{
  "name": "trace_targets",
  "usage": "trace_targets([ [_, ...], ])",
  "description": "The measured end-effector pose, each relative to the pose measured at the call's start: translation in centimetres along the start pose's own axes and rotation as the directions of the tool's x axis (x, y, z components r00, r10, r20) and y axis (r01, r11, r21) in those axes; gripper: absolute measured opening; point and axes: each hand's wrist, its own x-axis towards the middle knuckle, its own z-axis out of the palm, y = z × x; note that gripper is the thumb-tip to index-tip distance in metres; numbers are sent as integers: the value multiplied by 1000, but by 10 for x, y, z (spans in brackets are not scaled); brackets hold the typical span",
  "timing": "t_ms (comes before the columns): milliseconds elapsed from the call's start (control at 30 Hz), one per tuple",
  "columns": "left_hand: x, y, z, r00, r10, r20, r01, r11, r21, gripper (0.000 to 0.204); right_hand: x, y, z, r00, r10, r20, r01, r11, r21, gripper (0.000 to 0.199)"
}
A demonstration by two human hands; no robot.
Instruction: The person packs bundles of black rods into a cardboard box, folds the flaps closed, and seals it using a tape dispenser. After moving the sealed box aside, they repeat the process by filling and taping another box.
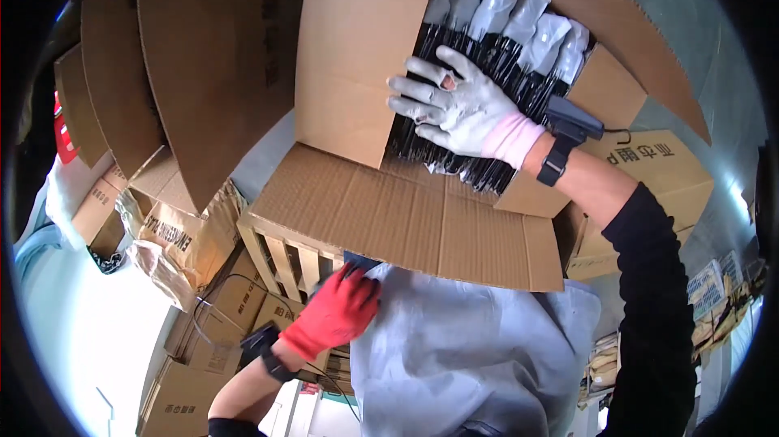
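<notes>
My right hand (466,104), in a white glove with worn finger spots, lies with fingers spread over an open cardboard box (527,202). Under its palm are rows of thin black pieces (495,55), their far ends wrapped in cloudy plastic bags (495,5). The fingertips reach the edge of a raised cardboard flap (361,55) on the left. My left hand (337,311), in a red glove with dark fingertips, is closed below the near flap (406,230). A dark blue patch (361,261) shows beside its fingers; what they hold, if anything, is hidden.
The box stands on a wooden pallet (284,262). Tall cardboard sheets (215,55) rise on the left, near a brown paper sack (182,234) and stacked cartons (235,299). Another carton (657,177) sits at right. Grey cloth (471,348) covers my front.
</notes>
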Motion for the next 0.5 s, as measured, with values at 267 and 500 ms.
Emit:
trace_targets([
  [267,65,-90,139,997,7,-71,-40,881,-472,50,4,15,-9,982,140,127,-189,734,652,41],
  [500,110,-96,151,887,-46,-460,8,996,-86,49,7,13,-19,970,156,185,-242,663,709,42],
])
